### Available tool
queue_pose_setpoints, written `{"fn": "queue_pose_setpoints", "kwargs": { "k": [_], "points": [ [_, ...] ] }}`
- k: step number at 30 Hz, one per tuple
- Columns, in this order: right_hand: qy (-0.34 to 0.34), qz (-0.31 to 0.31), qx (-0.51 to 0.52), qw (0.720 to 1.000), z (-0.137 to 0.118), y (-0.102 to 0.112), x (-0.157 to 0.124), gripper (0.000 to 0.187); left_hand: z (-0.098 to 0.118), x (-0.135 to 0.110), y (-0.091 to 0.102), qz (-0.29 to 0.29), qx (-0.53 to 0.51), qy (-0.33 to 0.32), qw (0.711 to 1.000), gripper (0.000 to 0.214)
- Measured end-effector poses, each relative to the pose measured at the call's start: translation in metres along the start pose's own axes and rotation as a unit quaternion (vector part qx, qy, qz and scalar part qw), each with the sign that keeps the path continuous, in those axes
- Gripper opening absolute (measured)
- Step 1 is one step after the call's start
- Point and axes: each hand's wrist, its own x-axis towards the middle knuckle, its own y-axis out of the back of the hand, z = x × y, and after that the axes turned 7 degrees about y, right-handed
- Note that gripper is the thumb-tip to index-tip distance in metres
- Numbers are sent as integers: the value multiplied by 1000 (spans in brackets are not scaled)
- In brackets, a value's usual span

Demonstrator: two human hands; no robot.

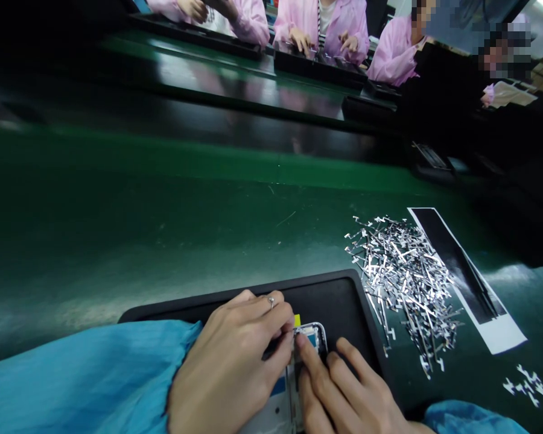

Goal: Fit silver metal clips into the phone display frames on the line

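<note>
A phone housing (pixel 321 333) with a silver rim and blue patches lies on a black tray (pixel 335 296), partly covered by my hands. My left hand (pixel 235 355), with a ring on one finger, is closed in a pinch at the housing's upper part, beside a small yellow tab (pixel 297 320). Whatever lies between those fingertips is hidden. From the right, my right hand (pixel 348 392) reaches over the housing with its fingers stretched and somewhat apart. Its index fingertip touches the housing near the top, close to the left hand's pinch.
Right of the tray lies a heap of thin flex cables (pixel 407 277). Beyond it, dark tweezers (pixel 479 283) rest on a black-and-white strip (pixel 452 259). A few small white pieces (pixel 529 384) lie lower right. Across the green bench (pixel 208 223), people in pink sleeves work at black trays (pixel 319 67).
</note>
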Motion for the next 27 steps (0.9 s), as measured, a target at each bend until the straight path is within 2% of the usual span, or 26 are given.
{"fn": "queue_pose_setpoints", "kwargs": {
  "k": [11, 16, 27],
  "points": [
    [15, -31, -8, 999, -1, 5, 4, 32, -3, 2, -1, -25, -4, -22, 999, 22],
    [31, -51, -22, 998, -1, 5, 3, 30, -4, -1, 3, -43, -14, -13, 999, 31],
    [20, -37, -33, 999, 0, 2, 4, 30, -9, -7, -1, 19, -47, -29, 998, 34]
  ]
}}
